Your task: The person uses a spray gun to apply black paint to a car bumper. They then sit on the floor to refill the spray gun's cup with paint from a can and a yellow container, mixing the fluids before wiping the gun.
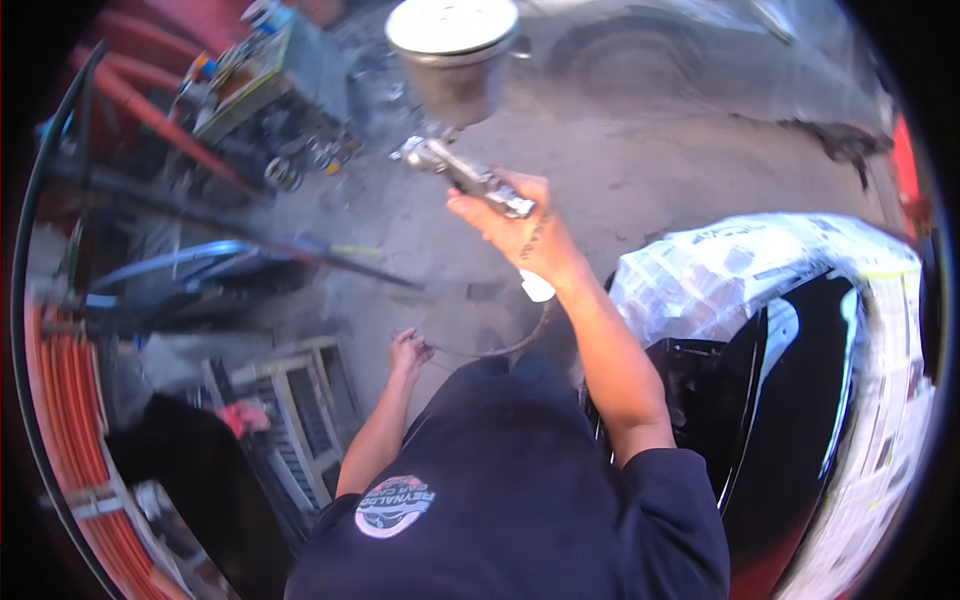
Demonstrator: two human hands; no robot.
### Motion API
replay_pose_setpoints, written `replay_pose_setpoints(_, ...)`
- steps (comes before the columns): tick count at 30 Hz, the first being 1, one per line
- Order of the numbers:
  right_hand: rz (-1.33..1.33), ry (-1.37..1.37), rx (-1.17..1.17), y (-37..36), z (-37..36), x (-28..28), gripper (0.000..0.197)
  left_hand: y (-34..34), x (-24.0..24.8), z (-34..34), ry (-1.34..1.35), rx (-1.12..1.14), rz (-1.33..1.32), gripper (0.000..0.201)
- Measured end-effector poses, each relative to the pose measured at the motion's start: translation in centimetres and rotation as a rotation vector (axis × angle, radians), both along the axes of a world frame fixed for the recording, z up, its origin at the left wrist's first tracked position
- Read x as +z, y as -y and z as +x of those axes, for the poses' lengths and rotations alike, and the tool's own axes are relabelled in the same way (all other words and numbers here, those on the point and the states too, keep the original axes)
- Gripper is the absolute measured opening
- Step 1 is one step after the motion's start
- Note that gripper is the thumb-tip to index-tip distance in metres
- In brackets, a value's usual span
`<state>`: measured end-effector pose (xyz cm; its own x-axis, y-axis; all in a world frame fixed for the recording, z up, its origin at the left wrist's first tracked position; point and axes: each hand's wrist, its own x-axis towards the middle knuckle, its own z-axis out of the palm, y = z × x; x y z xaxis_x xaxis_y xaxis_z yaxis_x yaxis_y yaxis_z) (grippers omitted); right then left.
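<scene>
I stretch far ahead, right hand (528,232) wrapped round a silver metal spray gun (468,178) under a white-lidded grey cup (455,88); my left hand (407,353), nearer and left, grips a thin brown hose (532,338).

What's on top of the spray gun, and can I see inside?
A greyish cup with a white lid sits on top of the spray gun, which the right hand grips. The lid covers the cup's opening, so any contents cannot be seen.
</scene>
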<state>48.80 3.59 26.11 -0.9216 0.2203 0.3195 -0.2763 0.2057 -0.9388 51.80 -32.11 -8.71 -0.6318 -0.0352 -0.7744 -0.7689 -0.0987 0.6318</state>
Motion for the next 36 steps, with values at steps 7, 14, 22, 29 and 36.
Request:
replay_pose_setpoints(7,-0.107,-0.179,-0.058,-4.2,-5.5,1.8,0.038,-3.2,-0.4,-8.7,0.063,-0.15,0.003,0.046)
replay_pose_setpoints(14,0.024,-0.179,-0.079,-13.7,-13.9,1.9,0.049,-8.1,-1.7,-16.8,0.07,-0.101,0.014,0.028)
replay_pose_setpoints(22,0.092,-0.273,-0.121,-28.0,-24.4,4.9,0.05,-20.7,2.0,-30.0,0.031,0.1,0.05,0.029)
replay_pose_setpoints(29,0.112,-0.274,-0.225,-38.2,-27.5,7.3,0.048,-35.5,10.9,-38.6,-0.217,-0.005,-0.065,0.037)
replay_pose_setpoints(36,0.201,-0.256,-0.391,-46.3,-28.3,7.6,0.05,-48.1,11.0,-49.5,-0.297,-0.168,0.023,0.034)
